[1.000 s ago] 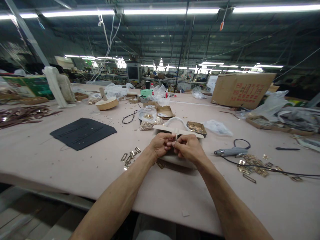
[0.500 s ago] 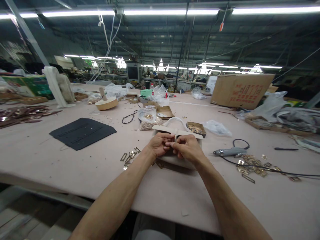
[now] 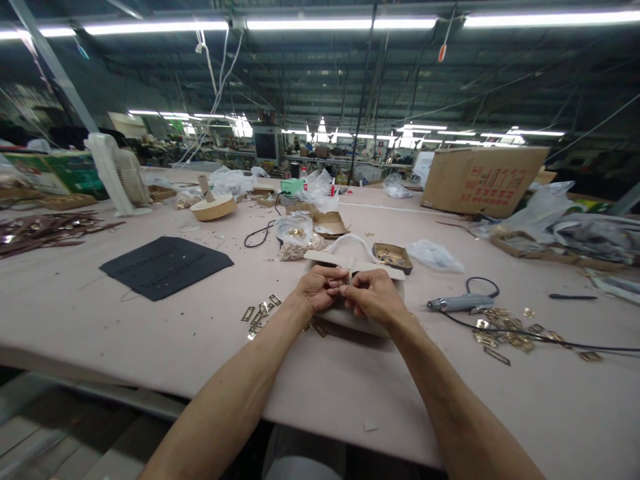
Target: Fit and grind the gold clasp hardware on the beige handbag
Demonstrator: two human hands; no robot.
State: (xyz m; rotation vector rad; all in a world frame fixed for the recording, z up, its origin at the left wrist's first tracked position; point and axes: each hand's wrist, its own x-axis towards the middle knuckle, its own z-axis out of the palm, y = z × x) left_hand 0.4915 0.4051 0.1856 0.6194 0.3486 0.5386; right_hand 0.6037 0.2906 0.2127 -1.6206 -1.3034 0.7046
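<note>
A cream handbag (image 3: 375, 327) with a raised flap edge and a curved handle (image 3: 357, 241) rests on the table before me. My left hand (image 3: 323, 288) is closed in a pinch at the bag's middle, beside a narrow upright cream strap (image 3: 351, 264). From the other side, my right hand (image 3: 373, 292) pinches at the same spot, its fingertips almost touching the left ones. Exactly what lies between the fingertips is too small and covered to make out. Several metal frame fittings (image 3: 260, 312) are scattered left of the bag, partly behind my left forearm.
To the right lie a grey electric screwdriver (image 3: 460, 304), its black cable and a pile of metal fittings (image 3: 515, 333). Behind the bag stand a small box of hardware (image 3: 393, 257) and a plastic bag of parts (image 3: 297, 240). A black panel (image 3: 167, 267) lies left.
Both hands stay at the same place on the bag. Only the fingertips have shifted slightly around the narrow strap.
</note>
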